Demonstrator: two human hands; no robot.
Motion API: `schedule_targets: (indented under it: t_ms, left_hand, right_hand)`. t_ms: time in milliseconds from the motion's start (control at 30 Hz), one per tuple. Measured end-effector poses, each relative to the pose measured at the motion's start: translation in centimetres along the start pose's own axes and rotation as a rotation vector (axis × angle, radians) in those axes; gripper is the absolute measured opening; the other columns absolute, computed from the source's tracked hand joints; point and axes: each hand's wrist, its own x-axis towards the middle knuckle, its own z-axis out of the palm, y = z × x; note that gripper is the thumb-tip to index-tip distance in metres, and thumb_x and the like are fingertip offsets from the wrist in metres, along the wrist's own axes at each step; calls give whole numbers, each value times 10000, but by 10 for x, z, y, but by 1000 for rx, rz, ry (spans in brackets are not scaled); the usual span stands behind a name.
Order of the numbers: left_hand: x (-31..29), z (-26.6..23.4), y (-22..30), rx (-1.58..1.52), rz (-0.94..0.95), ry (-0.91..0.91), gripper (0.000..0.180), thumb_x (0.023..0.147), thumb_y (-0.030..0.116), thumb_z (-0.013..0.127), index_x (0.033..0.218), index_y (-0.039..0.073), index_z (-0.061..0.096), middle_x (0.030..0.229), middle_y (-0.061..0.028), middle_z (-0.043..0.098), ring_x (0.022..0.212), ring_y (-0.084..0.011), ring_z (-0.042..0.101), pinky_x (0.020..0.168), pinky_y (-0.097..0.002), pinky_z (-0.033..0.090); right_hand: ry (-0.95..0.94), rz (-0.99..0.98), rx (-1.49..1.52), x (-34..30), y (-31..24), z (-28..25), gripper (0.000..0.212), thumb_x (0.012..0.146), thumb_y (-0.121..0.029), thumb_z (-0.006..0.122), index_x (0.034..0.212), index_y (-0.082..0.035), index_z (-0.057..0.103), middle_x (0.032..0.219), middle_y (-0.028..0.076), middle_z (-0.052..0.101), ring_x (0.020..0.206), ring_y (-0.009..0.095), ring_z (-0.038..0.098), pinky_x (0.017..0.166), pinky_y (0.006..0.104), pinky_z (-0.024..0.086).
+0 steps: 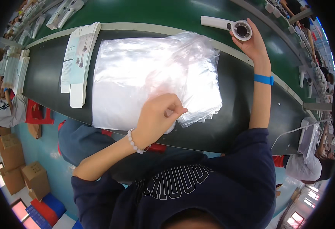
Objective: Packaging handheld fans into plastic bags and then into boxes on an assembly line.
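A wide stack of clear plastic bags (118, 87) lies on the dark work table, with a fanned pile of more bags (203, 91) on its right part. My left hand (159, 112), with a beaded bracelet at the wrist, pinches thumb and forefinger together at the near left edge of the fanned pile, on a bag. At the far right, my right hand (255, 42) is closed around the round head of a white handheld appliance (220, 23). Its head has a dark centre, and its handle points left over the green belt. A blue band circles the right wrist.
Flat printed cartons (77, 65) are stacked left of the bags. A pale rail separates the table (236, 110) from the green conveyor belt (152, 13). More white appliances (70, 11) lie on the belt. Co-workers (11, 108) sit at both sides; brown boxes (36, 179) stand on the floor.
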Motion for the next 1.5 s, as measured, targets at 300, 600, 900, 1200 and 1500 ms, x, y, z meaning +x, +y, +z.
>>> schedule_targets:
  t_ms: [300, 600, 900, 1200, 1500]
  left_hand:
    - [-1, 5, 0, 58, 117, 14, 145, 811, 13, 668, 956, 24, 665, 904, -73, 658, 571, -120, 540, 521, -233, 441]
    - [3, 8, 9, 159, 133, 70, 286, 763, -21, 656, 1047, -4, 623, 1018, -115, 618, 670, -182, 612, 595, -268, 493]
    - [3, 0, 24, 39, 266, 126, 404, 704, -81, 677, 1094, 20, 639, 1065, -101, 608, 742, -150, 655, 610, -225, 531]
    - [7, -7, 23, -37, 413, 201, 351, 714, -80, 714, 1055, -18, 656, 1069, -113, 597, 695, -138, 674, 627, -226, 545]
    - [3, -9, 30, -272, 404, 13, 550, 721, -61, 727, 1233, -23, 532, 1236, -132, 489, 947, -191, 646, 738, -280, 552]
  right_hand:
    - [-372, -40, 73, -38, -44, -5, 370, 907, -347, 562, 1085, -23, 566, 916, 134, 600, 678, 279, 538, 523, 332, 404]
    - [-781, -203, -288, -137, -51, 46, 884, 671, -501, 677, 1222, 92, 323, 837, 187, 513, 555, 152, 555, 416, 200, 416]
    - [-594, -264, -666, -171, -33, 67, 770, 577, -437, 666, 1125, 51, 431, 855, 148, 589, 753, 162, 555, 631, 236, 407]
    - [-469, -405, -700, -177, -36, 63, 749, 570, -437, 677, 1104, 35, 443, 874, 147, 578, 767, 181, 562, 658, 247, 424]
    - [-589, -481, -910, -207, -12, 87, 612, 625, -179, 768, 1126, -17, 457, 1115, 112, 491, 991, 186, 537, 859, 304, 425]
